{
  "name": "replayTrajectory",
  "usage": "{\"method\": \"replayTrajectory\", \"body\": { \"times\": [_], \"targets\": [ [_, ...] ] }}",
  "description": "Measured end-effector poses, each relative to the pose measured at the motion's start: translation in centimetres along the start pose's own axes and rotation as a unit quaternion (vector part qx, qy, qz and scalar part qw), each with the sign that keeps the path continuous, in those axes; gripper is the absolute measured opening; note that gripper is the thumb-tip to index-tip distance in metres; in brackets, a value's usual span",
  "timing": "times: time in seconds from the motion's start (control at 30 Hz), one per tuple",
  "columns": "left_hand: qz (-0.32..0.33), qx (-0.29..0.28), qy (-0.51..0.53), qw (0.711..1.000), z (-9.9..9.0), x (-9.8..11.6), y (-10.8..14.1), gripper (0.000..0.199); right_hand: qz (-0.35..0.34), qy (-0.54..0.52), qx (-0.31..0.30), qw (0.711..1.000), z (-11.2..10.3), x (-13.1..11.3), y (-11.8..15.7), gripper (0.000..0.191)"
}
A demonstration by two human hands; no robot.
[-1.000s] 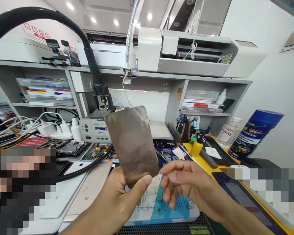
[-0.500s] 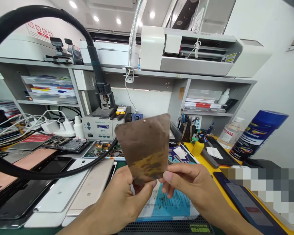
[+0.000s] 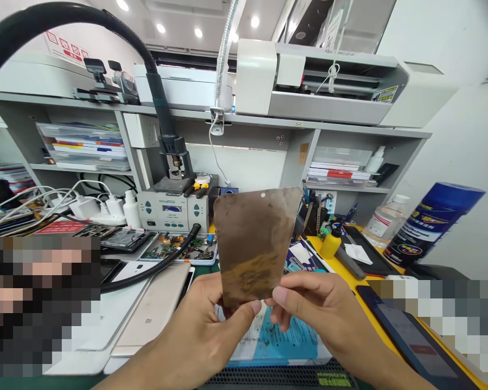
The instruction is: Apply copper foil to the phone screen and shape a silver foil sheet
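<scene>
Upright before me is a thin, phone-shaped panel point(image 3: 257, 238), brownish grey with rounded corners. A small round hole sits near its top edge, and amber streaks mark the lower part. My left hand point(image 3: 211, 325) grips the bottom left, its thumb along the lower edge and its other fingers partly hidden behind. At the lower right corner, my right hand point(image 3: 313, 306) pinches the panel between thumb and forefinger. Below both hands lies a stained blue and white box or pad point(image 3: 284, 346), partly covered by them.
Several phones or phone backs point(image 3: 148, 319) lie at left beneath a black hose point(image 3: 158, 273). Behind them are a parts tray point(image 3: 205, 248) and a rework station point(image 3: 173, 208). At right stand a blue spray can point(image 3: 433, 225), a clear bottle point(image 3: 384, 219) and a yellow bottle point(image 3: 329, 245).
The panel's top has swung to the right, so it stands straighter and its hole shows more clearly. Both hands keep their hold. A pixelated patch now covers the phones at far left.
</scene>
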State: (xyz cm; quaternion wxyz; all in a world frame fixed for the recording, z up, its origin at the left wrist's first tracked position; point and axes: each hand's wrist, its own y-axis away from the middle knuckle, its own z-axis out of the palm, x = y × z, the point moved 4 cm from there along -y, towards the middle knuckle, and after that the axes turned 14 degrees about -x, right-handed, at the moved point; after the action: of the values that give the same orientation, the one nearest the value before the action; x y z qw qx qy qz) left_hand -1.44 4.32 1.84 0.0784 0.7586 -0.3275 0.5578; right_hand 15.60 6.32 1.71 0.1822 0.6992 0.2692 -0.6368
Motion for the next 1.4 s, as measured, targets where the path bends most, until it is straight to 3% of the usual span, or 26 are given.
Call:
{"method": "replayTrajectory", "body": {
  "times": [0.33, 0.6, 1.03, 1.3, 1.4],
  "targets": [
    [-0.068, -0.073, 0.129, 0.987, -0.1, -1.2, 0.2, 0.033, -0.018, -0.040, 0.028, 0.999, -0.3, 0.4, 0.0, 0.023],
    [-0.100, -0.024, 0.122, 0.987, -0.9, -2.0, 0.0, 0.035, -0.030, -0.062, 0.034, 0.997, -1.0, 0.5, -0.2, 0.021],
    [-0.098, -0.112, 0.200, 0.968, -1.0, -1.4, 0.3, 0.044, -0.049, -0.098, 0.033, 0.993, -1.2, 0.3, 0.1, 0.018],
    [-0.095, -0.118, 0.291, 0.945, -1.2, -1.4, 0.0, 0.045, -0.045, -0.103, 0.037, 0.993, -1.3, 0.6, 0.0, 0.019],
    [-0.095, -0.113, 0.264, 0.953, -1.1, -1.5, 0.1, 0.044, -0.048, -0.087, 0.036, 0.994, -1.3, 0.6, 0.1, 0.020]
  ]
}}
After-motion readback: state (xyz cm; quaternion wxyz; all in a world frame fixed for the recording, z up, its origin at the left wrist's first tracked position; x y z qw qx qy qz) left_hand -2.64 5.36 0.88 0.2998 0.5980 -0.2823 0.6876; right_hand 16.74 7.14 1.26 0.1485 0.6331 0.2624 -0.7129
